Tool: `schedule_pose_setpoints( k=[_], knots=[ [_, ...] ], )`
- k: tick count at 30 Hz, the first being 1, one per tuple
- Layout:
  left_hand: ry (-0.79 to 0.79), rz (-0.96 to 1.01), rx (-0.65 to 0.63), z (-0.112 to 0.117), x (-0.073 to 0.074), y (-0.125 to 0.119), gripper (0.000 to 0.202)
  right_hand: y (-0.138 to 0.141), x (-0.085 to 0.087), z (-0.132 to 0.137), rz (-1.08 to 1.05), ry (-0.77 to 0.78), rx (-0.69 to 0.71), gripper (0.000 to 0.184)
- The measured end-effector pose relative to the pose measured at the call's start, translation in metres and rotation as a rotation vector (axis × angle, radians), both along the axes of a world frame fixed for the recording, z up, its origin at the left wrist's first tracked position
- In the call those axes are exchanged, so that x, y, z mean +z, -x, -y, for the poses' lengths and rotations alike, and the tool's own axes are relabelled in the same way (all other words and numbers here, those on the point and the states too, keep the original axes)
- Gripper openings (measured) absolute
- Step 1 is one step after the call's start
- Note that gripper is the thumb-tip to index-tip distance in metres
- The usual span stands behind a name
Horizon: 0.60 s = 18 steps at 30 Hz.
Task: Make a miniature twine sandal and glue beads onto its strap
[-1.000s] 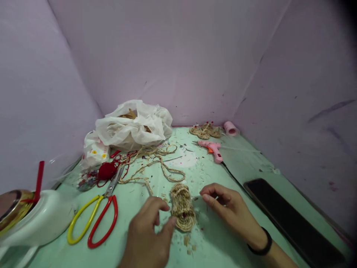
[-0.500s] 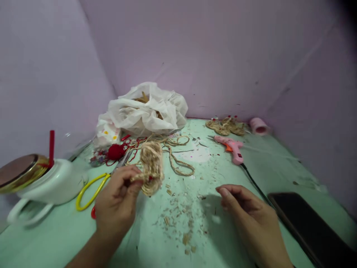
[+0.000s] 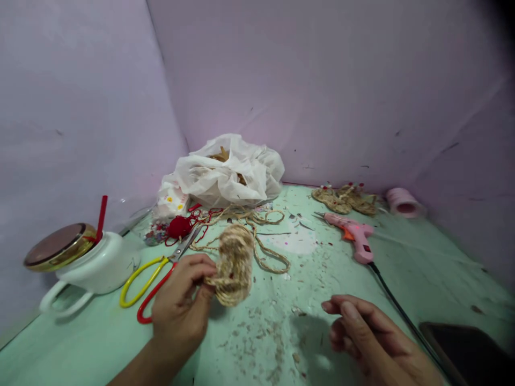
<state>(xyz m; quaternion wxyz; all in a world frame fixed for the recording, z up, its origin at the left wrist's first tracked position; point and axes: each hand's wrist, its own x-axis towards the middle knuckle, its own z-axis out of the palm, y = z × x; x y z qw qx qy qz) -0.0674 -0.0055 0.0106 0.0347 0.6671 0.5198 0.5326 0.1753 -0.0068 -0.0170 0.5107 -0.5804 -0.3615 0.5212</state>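
My left hand (image 3: 181, 305) pinches the lower edge of a small woven jute sandal (image 3: 234, 262) and holds it upright above the green table (image 3: 277, 332). My right hand (image 3: 368, 335) hovers low at the right, fingers loosely curled with nothing visible in them. Loose jute cord (image 3: 265, 252) lies on the table just behind the sandal. Scissors with a yellow and a red handle (image 3: 155, 279) lie directly left of my left hand.
A white mug with a gold lid and red straw (image 3: 82, 260) stands at left. A white plastic bag (image 3: 227, 171), red yarn (image 3: 181, 225), more jute sandals (image 3: 341, 198), a pink roll (image 3: 402, 202), a pink glue gun (image 3: 354, 233) and a phone (image 3: 470, 354) are around.
My left hand has lifted the jute sandal off the table and stood it upright. My right hand has let go and drawn back to the right. The view has shifted left.
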Motion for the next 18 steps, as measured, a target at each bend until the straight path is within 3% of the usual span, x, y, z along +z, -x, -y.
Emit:
schedule_pose_setpoints(
  k=[6,10,13,15,16,18],
  knots=[
    [0.203,-0.033,-0.298,0.019,-0.013,-0.03,0.018,0.024,0.01,0.004,-0.488,0.131,0.164,0.043],
    [0.252,-0.051,-0.497,0.024,-0.008,-0.035,0.021,0.036,0.026,0.012,-0.515,0.046,0.216,0.053],
    [0.206,-0.044,-0.539,0.033,-0.006,-0.034,0.04,0.026,0.036,0.012,-0.488,-0.032,0.103,0.048],
    [0.163,-0.11,-0.588,0.044,-0.015,-0.041,0.043,0.012,0.042,0.007,-0.505,-0.09,-0.037,0.042],
    [0.158,-0.182,-0.65,0.05,-0.024,-0.049,0.043,0.004,0.044,0.004,-0.511,-0.123,-0.111,0.04],
    [0.148,-0.401,-0.959,0.058,-0.042,-0.07,0.041,-0.011,0.047,-0.001,-0.523,-0.184,-0.224,0.033]
  ],
)
